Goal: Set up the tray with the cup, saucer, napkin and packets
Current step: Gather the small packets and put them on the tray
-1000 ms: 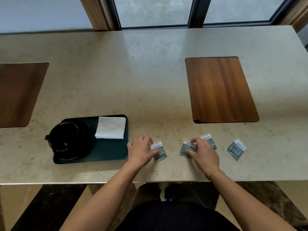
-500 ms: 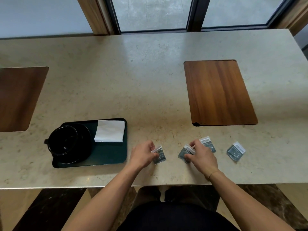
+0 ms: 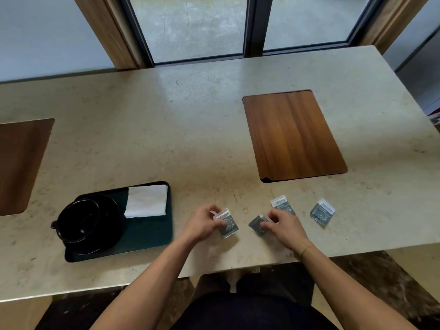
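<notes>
A dark green tray (image 3: 147,234) lies near the table's front edge at the left. On it stand a black cup (image 3: 77,221) on a black saucer (image 3: 112,210), with a folded white napkin (image 3: 146,200) at the tray's back right. My left hand (image 3: 202,225) pinches a grey-and-white packet (image 3: 227,223), tilted up off the table just right of the tray. My right hand (image 3: 284,226) pinches a second packet (image 3: 257,226). A third packet (image 3: 282,204) lies partly under that hand, and a fourth packet (image 3: 322,212) lies further right.
A wooden inlay (image 3: 292,134) is set into the stone table (image 3: 190,129) behind the packets, and another wooden inlay (image 3: 19,160) sits at the far left. Windows run along the table's far edge.
Both hands have closed their fingers on a packet each and tipped them up from the table. The view has shifted slightly.
</notes>
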